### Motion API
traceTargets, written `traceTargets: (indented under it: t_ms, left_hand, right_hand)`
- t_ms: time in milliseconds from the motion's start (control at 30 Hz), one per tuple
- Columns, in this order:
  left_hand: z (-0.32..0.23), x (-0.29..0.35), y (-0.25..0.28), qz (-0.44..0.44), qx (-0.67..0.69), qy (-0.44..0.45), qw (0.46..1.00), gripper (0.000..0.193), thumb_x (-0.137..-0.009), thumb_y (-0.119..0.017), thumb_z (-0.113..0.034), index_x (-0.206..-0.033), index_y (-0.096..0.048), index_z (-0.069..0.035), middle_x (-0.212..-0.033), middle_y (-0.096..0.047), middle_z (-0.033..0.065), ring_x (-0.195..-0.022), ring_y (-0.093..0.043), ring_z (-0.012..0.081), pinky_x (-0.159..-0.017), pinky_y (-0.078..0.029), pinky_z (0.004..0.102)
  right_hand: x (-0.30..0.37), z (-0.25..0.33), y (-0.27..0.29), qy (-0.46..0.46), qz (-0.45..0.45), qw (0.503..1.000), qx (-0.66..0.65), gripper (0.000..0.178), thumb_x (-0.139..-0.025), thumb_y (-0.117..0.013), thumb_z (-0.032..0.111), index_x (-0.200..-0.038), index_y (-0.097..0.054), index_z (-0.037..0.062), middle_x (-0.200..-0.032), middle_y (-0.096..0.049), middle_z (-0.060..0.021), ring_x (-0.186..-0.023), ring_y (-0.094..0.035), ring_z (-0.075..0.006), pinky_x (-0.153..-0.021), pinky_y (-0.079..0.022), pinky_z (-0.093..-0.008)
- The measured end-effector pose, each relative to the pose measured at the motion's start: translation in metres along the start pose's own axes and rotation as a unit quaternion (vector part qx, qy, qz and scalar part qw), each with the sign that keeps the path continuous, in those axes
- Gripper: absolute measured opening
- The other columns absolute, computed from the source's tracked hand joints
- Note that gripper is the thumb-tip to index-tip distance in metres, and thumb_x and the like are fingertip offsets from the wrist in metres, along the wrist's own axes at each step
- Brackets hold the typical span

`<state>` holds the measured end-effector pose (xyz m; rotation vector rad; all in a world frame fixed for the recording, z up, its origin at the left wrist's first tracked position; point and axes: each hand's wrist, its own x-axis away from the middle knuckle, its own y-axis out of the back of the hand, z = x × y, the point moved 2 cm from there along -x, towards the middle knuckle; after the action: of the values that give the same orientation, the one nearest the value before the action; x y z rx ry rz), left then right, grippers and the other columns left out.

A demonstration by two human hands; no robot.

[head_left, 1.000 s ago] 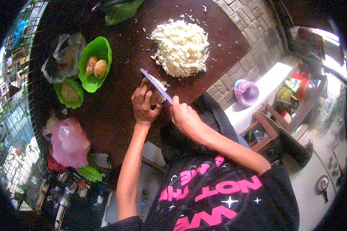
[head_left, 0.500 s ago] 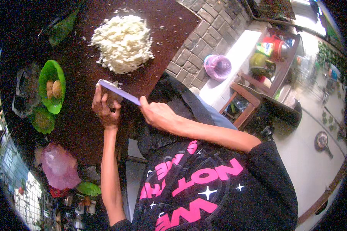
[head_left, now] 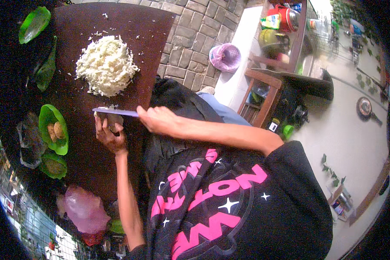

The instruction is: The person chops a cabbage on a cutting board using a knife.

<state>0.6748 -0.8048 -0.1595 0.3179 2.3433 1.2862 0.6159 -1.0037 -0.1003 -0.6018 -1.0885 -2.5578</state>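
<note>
My right hand [head_left: 158, 120] is closed around the handle end of a knife with a pale purple blade [head_left: 119, 112]. The blade lies across the top of my left hand [head_left: 112, 138], whose fingers are curled around a pale vegetable piece [head_left: 113, 121], mostly hidden by the fingers and knife. White bits cling along the blade's far edge. Just beyond the knife, a heap of white shredded vegetable [head_left: 106, 66] sits on the dark brown table [head_left: 134, 26], with loose shreds scattered around it.
Left of my hands, a green bowl [head_left: 54, 130] holds brown round items beside a smaller green bowl [head_left: 54, 165] and a clear plastic bag [head_left: 30, 141]. A pink bag [head_left: 84, 210] lies nearer me. More green dishes [head_left: 34, 25] stand far left; a pink basket [head_left: 225, 57] is at right.
The view has shifted, so the heap and bowls appear elsewhere in the picture. The knife blade now lies more level across my left hand. Both hands keep their grip.
</note>
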Motion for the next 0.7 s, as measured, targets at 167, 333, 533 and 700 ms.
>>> traceTargets:
  t_ms: [167,333,533,700]
  left_hand:
    - [-0.004,-0.005,0.003,-0.003,0.033,-0.015,0.999,0.036,-0.088,-0.052,-0.028,-0.113,-0.053,-0.003,-0.136,-0.047,0.0194,-0.125,-0.046,0.0381,-0.101,-0.037,0.0494]
    - [-0.007,-0.003,0.002,0.000,0.016,-0.012,1.000,0.040,-0.090,-0.049,-0.033,-0.114,-0.052,-0.001,-0.135,-0.047,0.0212,-0.125,-0.046,0.0384,-0.101,-0.036,0.0489]
    - [-0.003,0.002,0.001,0.037,0.005,-0.021,0.999,0.045,-0.091,-0.050,-0.035,-0.119,-0.051,0.000,-0.137,-0.045,0.0232,-0.127,-0.043,0.0385,-0.103,-0.034,0.0479]
    - [-0.004,0.007,0.002,0.018,0.014,-0.004,1.000,0.042,-0.090,-0.047,-0.029,-0.121,-0.049,0.000,-0.138,-0.043,0.0242,-0.128,-0.041,0.0380,-0.104,-0.030,0.0479]
  right_hand:
    - [0.005,0.017,-0.010,-0.017,0.009,0.999,-0.042,0.022,-0.085,-0.047,0.011,-0.100,-0.049,-0.0037,-0.072,-0.065,-0.0213,-0.063,-0.067,-0.0380,-0.053,-0.053,-0.0498]
    - [0.000,-0.004,-0.017,-0.012,-0.028,0.999,-0.023,0.017,-0.087,-0.048,0.015,-0.095,-0.047,0.0000,-0.067,-0.063,-0.0207,-0.059,-0.065,-0.0383,-0.048,-0.051,-0.0499]
    - [0.008,0.003,-0.019,-0.009,-0.056,0.998,-0.036,0.019,-0.089,-0.048,0.017,-0.096,-0.047,-0.0009,-0.068,-0.062,-0.0222,-0.060,-0.064,-0.0406,-0.051,-0.050,-0.0516]
    - [0.006,0.010,-0.020,-0.017,-0.034,0.999,-0.011,0.026,-0.083,-0.053,0.016,-0.100,-0.049,-0.0027,-0.073,-0.065,-0.0194,-0.064,-0.066,-0.0351,-0.051,-0.052,-0.0471]
